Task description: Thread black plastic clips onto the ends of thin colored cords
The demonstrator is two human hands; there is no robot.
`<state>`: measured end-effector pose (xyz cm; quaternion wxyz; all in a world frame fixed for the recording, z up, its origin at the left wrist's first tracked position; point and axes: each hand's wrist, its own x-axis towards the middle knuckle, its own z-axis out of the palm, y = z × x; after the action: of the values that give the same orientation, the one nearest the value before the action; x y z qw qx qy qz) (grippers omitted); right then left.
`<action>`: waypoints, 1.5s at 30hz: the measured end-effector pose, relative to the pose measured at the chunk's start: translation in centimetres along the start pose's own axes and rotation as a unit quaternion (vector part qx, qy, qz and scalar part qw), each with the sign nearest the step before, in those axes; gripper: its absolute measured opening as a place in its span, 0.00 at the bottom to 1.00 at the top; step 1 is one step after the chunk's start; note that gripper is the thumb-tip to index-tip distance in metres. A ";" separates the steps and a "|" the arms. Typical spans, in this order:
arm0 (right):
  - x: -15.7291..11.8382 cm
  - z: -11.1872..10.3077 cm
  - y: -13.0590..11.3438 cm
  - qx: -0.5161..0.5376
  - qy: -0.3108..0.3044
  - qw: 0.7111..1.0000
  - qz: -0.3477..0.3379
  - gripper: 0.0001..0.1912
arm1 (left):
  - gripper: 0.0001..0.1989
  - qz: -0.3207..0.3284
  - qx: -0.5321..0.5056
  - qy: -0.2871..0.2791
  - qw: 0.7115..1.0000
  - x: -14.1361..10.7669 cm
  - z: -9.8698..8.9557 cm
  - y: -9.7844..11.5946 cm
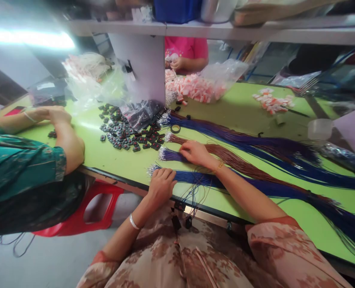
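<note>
My left hand (162, 185) rests at the front edge of the table, its fingers curled over the blue wires (185, 176) close to their metal-tipped ends. Farther in, my right hand (197, 153) has its fingertips closed at the purple wires (175, 155); what exactly lies between them is partly hidden. Just behind that hand runs a bundle of brown wires (231, 158). Small black connectors (123, 134) with red marks are heaped to the left of the wire ends. Several thin wires hang over the edge to black connectors (180, 206) near my lap.
A roll of black tape (175, 129) lies behind the brown ends. More blue wires (255, 148) stretch across the back right. Pink and white pieces (195, 88) are piled by a divider (141, 68). A co-worker's arms (63, 128) rest at left, above a red stool (99, 208).
</note>
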<state>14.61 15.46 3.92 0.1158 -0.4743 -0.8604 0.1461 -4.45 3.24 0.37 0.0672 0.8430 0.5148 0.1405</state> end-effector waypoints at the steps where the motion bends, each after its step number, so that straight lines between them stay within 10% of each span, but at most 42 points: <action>1: -0.6 0.2 -0.9 0.024 -0.019 0.999 -0.019 0.14 | 0.16 0.002 -0.004 -0.002 1.000 -0.1 0.0 0.1; 10: -3.5 3.1 -5.3 0.028 -0.089 0.995 -0.039 0.08 | 0.18 -0.165 -0.032 0.178 0.970 2.5 -2.0 -7.2; 14: -3.3 3.3 -5.3 0.031 -0.090 0.995 -0.024 0.08 | 0.17 -0.183 0.026 0.135 0.973 5.5 -2.2 -11.3; 19: -3.7 3.8 -5.0 0.015 -0.041 0.998 -0.045 0.09 | 0.09 -0.170 0.066 0.081 0.980 6.4 -2.2 -11.8; 23: -4.1 3.8 -5.0 0.047 -0.001 0.998 -0.035 0.09 | 0.08 -0.214 -0.041 0.174 0.960 5.0 -2.8 -11.4; 29: -2.9 2.6 -5.9 0.221 -0.031 0.973 -0.063 0.04 | 0.15 -0.261 -0.509 0.262 0.777 2.4 -4.6 -10.8; 34: -1.3 2.3 -7.4 0.316 -0.015 0.946 -0.072 0.04 | 0.20 -0.274 -0.681 0.250 0.631 0.2 -6.1 -9.2; 45: -2.5 1.4 -8.7 0.389 0.041 0.920 -0.032 0.05 | 0.12 -0.285 -0.770 0.119 0.558 -1.3 -5.3 -5.3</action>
<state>8.59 8.74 5.59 0.3308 -0.3693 -0.7449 0.4465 -11.14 4.34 3.81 0.6656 0.2551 0.4272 0.5562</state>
